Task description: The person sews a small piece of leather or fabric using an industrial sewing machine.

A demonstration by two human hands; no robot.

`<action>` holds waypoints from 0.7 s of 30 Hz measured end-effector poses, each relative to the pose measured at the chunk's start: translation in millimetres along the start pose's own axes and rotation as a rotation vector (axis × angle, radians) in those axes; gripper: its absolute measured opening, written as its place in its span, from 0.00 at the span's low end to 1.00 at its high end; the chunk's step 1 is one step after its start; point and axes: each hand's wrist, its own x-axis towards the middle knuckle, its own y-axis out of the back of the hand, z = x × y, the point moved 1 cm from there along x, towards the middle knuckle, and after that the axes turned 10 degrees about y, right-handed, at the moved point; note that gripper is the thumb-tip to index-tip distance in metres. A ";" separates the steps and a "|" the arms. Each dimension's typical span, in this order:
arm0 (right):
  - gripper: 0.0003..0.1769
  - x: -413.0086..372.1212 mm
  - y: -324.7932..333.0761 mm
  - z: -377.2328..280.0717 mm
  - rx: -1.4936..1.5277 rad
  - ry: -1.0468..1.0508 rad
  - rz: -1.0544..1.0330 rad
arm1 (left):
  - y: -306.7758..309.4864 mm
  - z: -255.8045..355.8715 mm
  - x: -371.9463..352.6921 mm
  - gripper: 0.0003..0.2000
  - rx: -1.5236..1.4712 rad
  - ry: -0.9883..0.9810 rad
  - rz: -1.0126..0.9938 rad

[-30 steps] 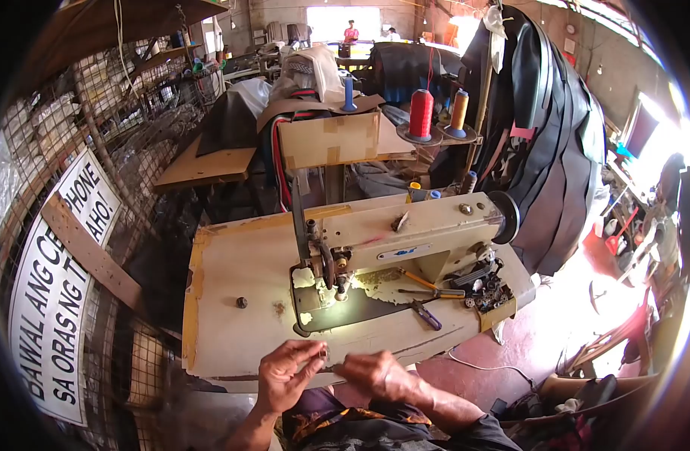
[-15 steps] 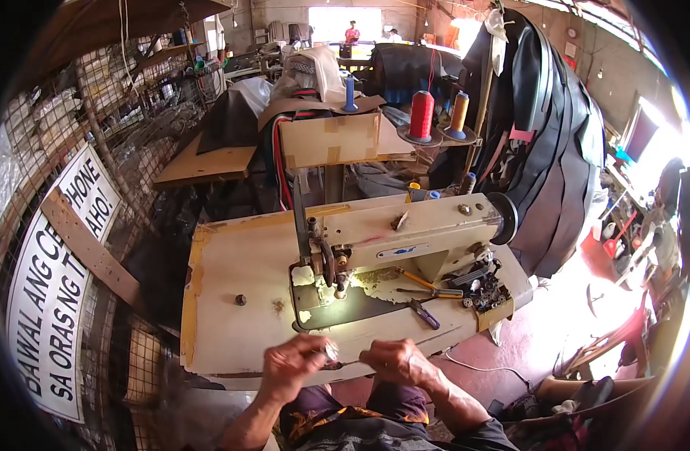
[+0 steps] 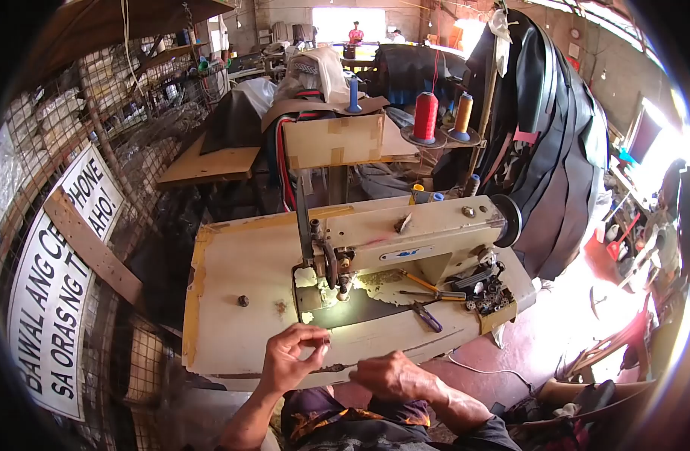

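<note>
In front of the sewing machine [image 3: 412, 237], my left hand [image 3: 291, 358] is raised near the table's front edge. Its thumb and forefinger are pinched together at a small dark speck too small to name. To its right, my right hand [image 3: 394, 376] is closed with the knuckles up; whatever its fingers hold is hidden. The two hands are apart. Light from the machine falls on the needle area [image 3: 336, 292] just beyond them. Purple-handled snips [image 3: 427, 317] and a yellow-handled screwdriver [image 3: 444, 296] lie on the machine bed, beyond my right hand.
A tray of black and metal small parts [image 3: 495, 293] sits at the table's right end. A dark round knob-like piece [image 3: 243, 301] lies on the left tabletop [image 3: 224, 331]. Red [image 3: 425, 116] and orange thread cones [image 3: 463, 114] stand behind. Dark hides [image 3: 552, 150] hang at right.
My left hand has risen slightly and turned, and the shiny piece seen at its fingertips no longer shows. My right hand has moved slightly left and down. The view shifted a little.
</note>
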 end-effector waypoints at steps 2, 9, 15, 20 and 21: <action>0.12 18.2 30.6 -19.7 0.033 -0.050 0.019 | -4.0 -4.3 2.8 0.13 0.419 -0.125 0.038; 0.11 -7.0 2.2 42.8 -0.032 -0.170 0.143 | -19.7 5.9 -6.4 0.13 -0.123 0.086 -0.273; 0.11 33.8 39.9 -16.3 0.076 -0.076 0.177 | -20.2 -7.8 7.4 0.12 0.297 -0.082 -0.202; 0.06 12.7 21.5 34.0 -0.013 -0.257 0.272 | -31.3 -4.6 -11.8 0.13 0.073 0.071 -0.178; 0.05 9.3 11.2 34.7 0.028 -0.257 0.260 | -30.7 -5.8 -11.4 0.13 -0.089 0.109 -0.118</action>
